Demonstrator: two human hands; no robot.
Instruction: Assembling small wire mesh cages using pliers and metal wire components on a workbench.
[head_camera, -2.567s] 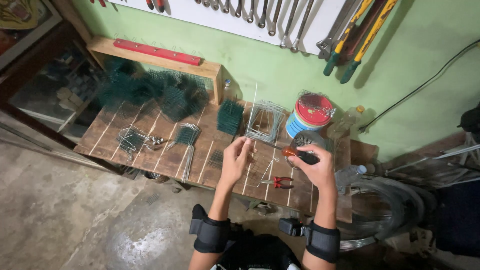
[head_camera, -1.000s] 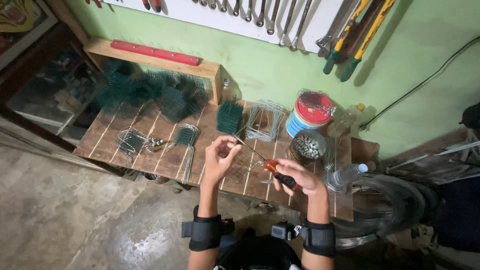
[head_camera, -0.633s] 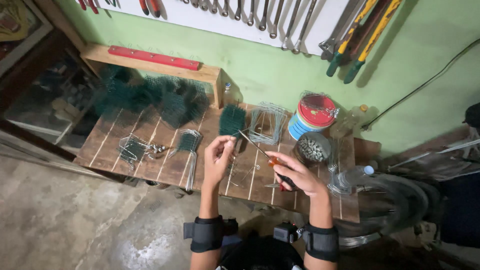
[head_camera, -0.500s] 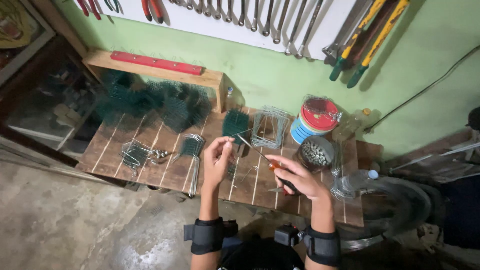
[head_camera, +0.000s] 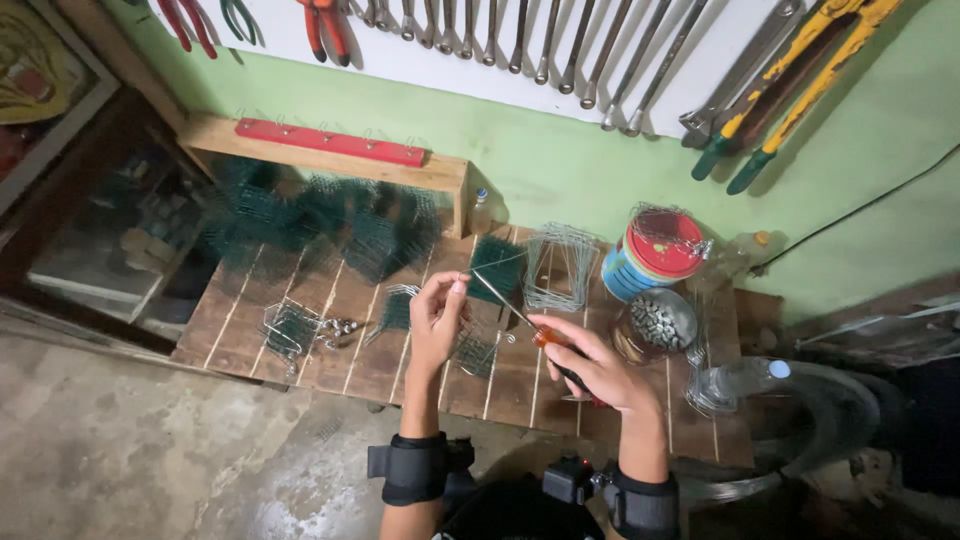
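A slatted brown wooden workbench (head_camera: 330, 340) stands against a pale green wall (head_camera: 560, 170), with a white board of hanging steel spanners (head_camera: 520, 40) above it. Dark green wire mesh pieces (head_camera: 330, 215) are heaped along the back of the bench, under a narrow wooden shelf with a red strip (head_camera: 330, 143). To the right stand a bare grey wire cage (head_camera: 558, 265), a stack of round tins with a red lid (head_camera: 658, 255) and a round metal bowl of small fasteners (head_camera: 655, 322).

Over the middle of the bench, the right hand (head_camera: 590, 365) is closed around the orange-and-black handle of a slim screwdriver (head_camera: 520, 318); its thin steel shaft slants up and left to the left hand (head_camera: 438, 318). The left hand's fingers are pinched narrowly together at the shaft's tip, on something too small to make out. Both wrists wear black straps.
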